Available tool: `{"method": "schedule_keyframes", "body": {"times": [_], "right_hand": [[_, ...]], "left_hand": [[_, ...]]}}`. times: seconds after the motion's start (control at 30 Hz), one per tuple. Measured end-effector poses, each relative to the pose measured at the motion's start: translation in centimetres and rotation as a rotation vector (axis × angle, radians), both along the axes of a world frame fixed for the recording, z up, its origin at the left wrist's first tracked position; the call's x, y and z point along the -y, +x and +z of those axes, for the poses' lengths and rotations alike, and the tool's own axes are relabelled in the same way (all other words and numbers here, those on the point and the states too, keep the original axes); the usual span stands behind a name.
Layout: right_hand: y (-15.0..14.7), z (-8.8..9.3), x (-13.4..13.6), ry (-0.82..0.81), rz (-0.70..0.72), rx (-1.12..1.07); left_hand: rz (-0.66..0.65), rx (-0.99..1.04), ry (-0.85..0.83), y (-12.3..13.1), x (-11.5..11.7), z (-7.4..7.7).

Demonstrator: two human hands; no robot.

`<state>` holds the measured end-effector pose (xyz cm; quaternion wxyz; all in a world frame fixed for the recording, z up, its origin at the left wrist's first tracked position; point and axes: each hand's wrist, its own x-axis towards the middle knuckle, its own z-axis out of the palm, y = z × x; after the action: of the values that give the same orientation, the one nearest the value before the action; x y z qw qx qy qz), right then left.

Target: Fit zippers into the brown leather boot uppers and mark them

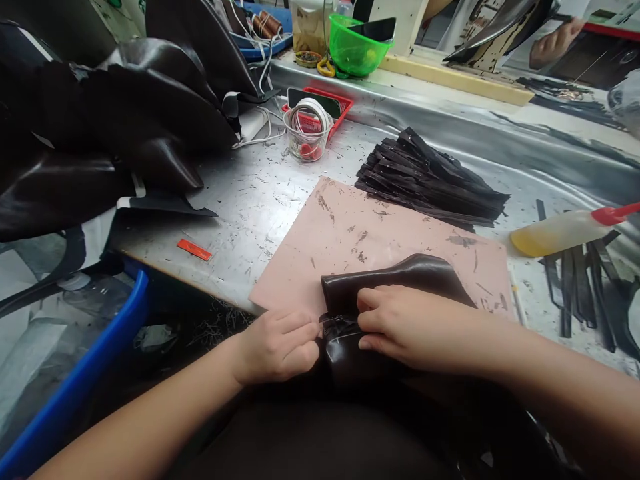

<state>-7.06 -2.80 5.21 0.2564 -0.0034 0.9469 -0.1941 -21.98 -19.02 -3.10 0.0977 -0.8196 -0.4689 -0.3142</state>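
Observation:
A glossy dark brown leather piece [415, 273], shaped like a boot shaft, lies folded at the front of the pink mat, its near part hanging toward my lap. Between its two folds runs a black strip [340, 325] that looks like a zipper. My left hand [285, 343] is closed in a pinch at the left end of that strip; the fingertips hide what exactly they grip. From the right, my right hand [400, 327] rests over the opening with curled fingers, gripping the leather beside the strip.
Around the pink mat [300, 247] are a bundle of black strips [430, 180], a glue bottle [560, 233] and an orange-red tag [194, 250]. Dark leather pieces [125, 120] pile up at left, above a blue bin [90, 373]. A green basket [355, 50] stands behind; another person's hand [555, 43] shows far right.

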Motion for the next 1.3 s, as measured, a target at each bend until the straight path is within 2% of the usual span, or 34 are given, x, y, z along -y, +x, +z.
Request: {"method": "schedule_keyframes", "body": {"times": [0.13,0.33,0.5,0.57,0.63,0.83,1.0,1.07,1.17,1.3], "right_hand": [[0.3,-0.2,-0.3,-0.062,-0.001,-0.006],[0.7,-0.4,-0.9,-0.142,-0.04,-0.014],[0.5,-0.2,-0.7,-0.141,-0.041,0.008],[0.5,-0.2,-0.6,-0.123,-0.033,0.008],[0.5,-0.3,-0.7,-0.125,-0.028,0.006],[0.9,-0.6,-1.6,-0.252,-0.074,0.011],[1.0,-0.3,-2.0,-0.345,-0.12,0.07],[1.0,-0.2,-1.9,-0.327,-0.105,0.058],[0.9,-0.1,-1.3,-0.252,-0.062,0.005],[0.6,-0.1,-0.2,-0.098,-0.03,-0.024]], "left_hand": [[0.004,0.049,-0.007,0.8,0.4,-0.1],[0.156,0.049,-0.001,2.8,-0.2,-0.2],[0.036,0.04,0.026,1.4,-1.0,0.4],[-0.036,0.037,-0.002,0.9,-1.0,0.5],[-0.052,0.058,-0.045,1.0,-0.8,0.5],[0.267,0.199,-0.222,3.1,-0.1,0.1],[0.339,0.084,-0.255,3.6,-0.4,0.4],[0.315,0.005,-0.2,3.3,-0.6,0.5],[0.171,-0.088,-0.081,2.5,-0.7,0.6],[0.011,-0.141,-0.09,1.1,-0.4,0.7]]}}
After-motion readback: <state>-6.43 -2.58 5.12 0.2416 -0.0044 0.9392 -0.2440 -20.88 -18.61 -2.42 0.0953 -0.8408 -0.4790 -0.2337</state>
